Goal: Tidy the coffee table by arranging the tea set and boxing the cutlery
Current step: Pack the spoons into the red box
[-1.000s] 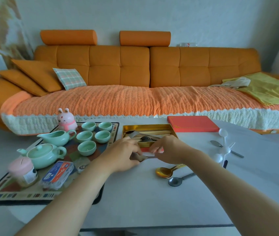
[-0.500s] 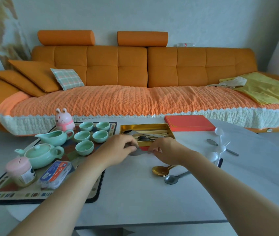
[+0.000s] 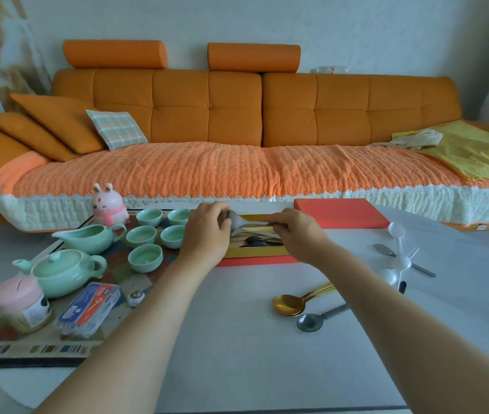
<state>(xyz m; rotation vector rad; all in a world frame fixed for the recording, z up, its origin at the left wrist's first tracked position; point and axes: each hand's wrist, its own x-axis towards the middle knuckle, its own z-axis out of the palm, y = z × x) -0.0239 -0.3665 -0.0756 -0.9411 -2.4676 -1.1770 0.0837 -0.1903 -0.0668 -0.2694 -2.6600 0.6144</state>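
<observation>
**Spoon now over the box, not yet down**

You are carrying the silver spoon (image 3: 238, 223) forward. A second ago both hands were working at the near edge of the box (image 3: 255, 253); now they are hovering above its gold-lined inside. Your left hand (image 3: 207, 234) is curling its fingers round the bowl end. Your right hand (image 3: 295, 234) is pinching the handle end, so the spoon is hanging level between them, just above the pieces already lying inside, a dark spoon (image 3: 256, 242) among them. I judge you are lining it up to lay it alongside those. Whether it is touching them yet I cannot tell.

The boxing is looking only partly done. The gold spoons (image 3: 289, 304) and the grey spoon (image 3: 310, 321) are still lying where they were on the coffee table (image 3: 237, 354), near your right forearm. The white plastic spoons (image 3: 396, 229) and a small metal piece (image 3: 385, 250) are waiting farther right. The red lid (image 3: 338, 216) is sitting off the box, just beyond it.

On the patterned mat (image 3: 28, 349) to your left, the teapot (image 3: 61, 268), the pitcher (image 3: 87, 238) and the green cups (image 3: 145, 258) are standing grouped and upright. A pink rabbit figure (image 3: 108, 206) is standing behind them. The white tabletop is running up to an orange sofa (image 3: 237, 109), where a yellow cloth (image 3: 476, 147) is lying at the right end.
</observation>
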